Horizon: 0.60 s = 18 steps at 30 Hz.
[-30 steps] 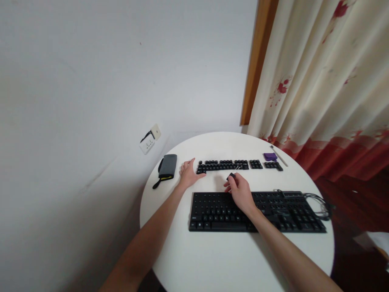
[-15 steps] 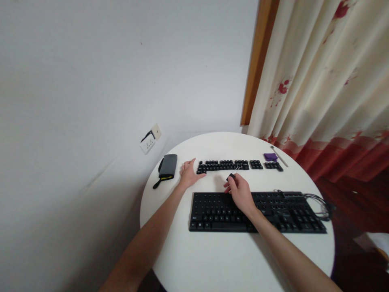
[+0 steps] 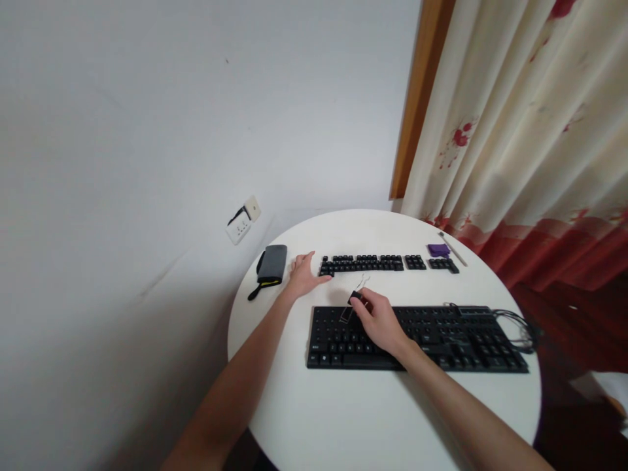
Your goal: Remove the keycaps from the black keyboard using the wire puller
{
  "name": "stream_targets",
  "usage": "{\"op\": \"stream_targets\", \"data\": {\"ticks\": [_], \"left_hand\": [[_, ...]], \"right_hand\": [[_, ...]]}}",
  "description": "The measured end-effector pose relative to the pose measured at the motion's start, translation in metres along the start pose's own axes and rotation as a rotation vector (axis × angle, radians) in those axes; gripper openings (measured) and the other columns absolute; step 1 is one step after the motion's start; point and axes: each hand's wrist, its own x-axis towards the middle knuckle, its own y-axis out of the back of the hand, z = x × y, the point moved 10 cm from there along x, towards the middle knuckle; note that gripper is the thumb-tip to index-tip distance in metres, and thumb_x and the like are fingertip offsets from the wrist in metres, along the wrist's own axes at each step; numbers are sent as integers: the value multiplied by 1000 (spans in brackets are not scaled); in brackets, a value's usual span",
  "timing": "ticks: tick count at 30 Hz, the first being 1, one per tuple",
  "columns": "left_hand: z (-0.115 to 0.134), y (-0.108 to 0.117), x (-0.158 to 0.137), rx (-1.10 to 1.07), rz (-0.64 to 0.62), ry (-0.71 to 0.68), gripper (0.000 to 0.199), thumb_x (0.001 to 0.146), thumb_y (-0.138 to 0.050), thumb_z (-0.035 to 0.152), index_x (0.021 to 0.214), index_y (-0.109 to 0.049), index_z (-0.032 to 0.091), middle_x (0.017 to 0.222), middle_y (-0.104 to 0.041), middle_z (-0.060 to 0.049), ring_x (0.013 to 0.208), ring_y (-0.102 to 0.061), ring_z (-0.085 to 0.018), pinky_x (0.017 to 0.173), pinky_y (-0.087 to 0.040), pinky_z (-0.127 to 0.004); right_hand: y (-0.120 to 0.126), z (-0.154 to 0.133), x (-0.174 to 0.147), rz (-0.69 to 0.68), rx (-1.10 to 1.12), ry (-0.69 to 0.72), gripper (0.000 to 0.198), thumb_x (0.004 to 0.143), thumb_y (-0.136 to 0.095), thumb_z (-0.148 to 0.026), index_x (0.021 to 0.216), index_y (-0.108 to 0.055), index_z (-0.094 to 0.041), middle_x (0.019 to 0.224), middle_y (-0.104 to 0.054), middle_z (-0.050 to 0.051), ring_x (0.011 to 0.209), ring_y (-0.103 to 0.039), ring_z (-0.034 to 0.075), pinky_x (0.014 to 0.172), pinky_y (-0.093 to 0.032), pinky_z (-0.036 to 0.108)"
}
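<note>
My right hand (image 3: 380, 318) grips a keycap puller (image 3: 355, 297) by its black middle. Thin wire loops stick out from both ends, and one end hangs over the upper left keys of a black keyboard (image 3: 383, 358). Part of the keyboard lies hidden under my right hand and forearm. My left hand (image 3: 302, 277) rests on the table with thumb and fingers spread, beside the left end of the loose black keycaps (image 3: 366, 263). These keycaps stand in rows behind the keyboard, and my left thumb is close to the nearest ones.
A grey zip pouch (image 3: 272, 264) lies at the left of the round white table (image 3: 338, 412). On the far right are a folded purple cloth (image 3: 438, 250) and a thin brush (image 3: 454, 250). A coiled cable (image 3: 521, 333) lies at the keyboard's right end.
My right hand has moved left over the keyboard and turned the puller, so both its wire ends now show. My left hand has stayed beside the keycaps.
</note>
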Motion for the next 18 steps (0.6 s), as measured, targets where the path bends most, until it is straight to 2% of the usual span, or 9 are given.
{"op": "stream_targets", "data": {"ticks": [2, 4, 6, 8, 10, 12, 14, 18], "left_hand": [[9, 10, 0, -91, -25, -56, 58, 72, -73, 49, 119, -60, 17, 114, -58, -10, 105, -57, -25, 93, -45, -35], [24, 14, -4, -222, -154, -135, 36, 82, -63, 46, 101, -65, 16, 96, -63, -6, 88, -60, -19, 82, -47, -30], [47, 11, -18, -344, -385, -258, 33, 88, -56, 46, 94, -66, 16, 87, -65, -4, 82, -59, -17, 78, -47, -27], [70, 6, -41, -391, -656, -365, 32, 87, -58, 46, 93, -68, 16, 86, -67, -3, 81, -59, -15, 75, -45, -25], [85, 0, -70, -376, -917, -432, 31, 82, -67, 45, 92, -70, 16, 82, -67, -2, 77, -58, -14, 71, -44, -23], [95, -5, -93, -347, -1099, -459, 33, 75, -75, 45, 91, -71, 16, 74, -64, 1, 70, -55, -12, 66, -43, -22], [102, -9, -107, -324, -1186, -469, 37, 69, -80, 46, 87, -70, 15, 69, -62, 2, 65, -52, -11, 61, -41, -21], [110, -17, -115, -240, -1167, -508, 41, 61, -85, 46, 80, -67, 15, 68, -61, 4, 63, -53, -12, 57, -40, -21]], "right_hand": [[-12, -10, -5, -74, -39, 58, 29, 95, -48, -35, 70, -50, -21, 64, -54, -1, 60, -49, 16, 59, -38, 27], [-22, -17, -9, -129, -82, 107, 28, 95, -48, -32, 70, -49, -21, 66, -55, 0, 62, -49, 16, 61, -38, 27], [-28, -21, -11, -157, -109, 134, 25, 95, -48, -29, 71, -49, -21, 68, -56, 1, 63, -49, 17, 62, -37, 27], [-30, -23, -12, -180, -117, 150, 23, 96, -48, -28, 74, -50, -21, 72, -58, 2, 65, -51, 17, 63, -37, 27], [-33, -25, -13, -222, -118, 164, 21, 96, -48, -27, 76, -51, -21, 73, -59, 2, 67, -52, 17, 63, -37, 26], [-38, -28, -16, -288, -118, 196, 20, 96, -48, -26, 77, -52, -21, 74, -60, 2, 67, -53, 17, 64, -37, 25], [-42, -34, -20, -354, -126, 244, 19, 95, -50, -24, 76, -53, -21, 74, -60, 1, 68, -53, 16, 65, -38, 25], [-48, -42, -26, -414, -180, 325, 14, 92, -52, -20, 78, -55, -21, 80, -63, 3, 72, -56, 16, 68, -40, 25]]}}
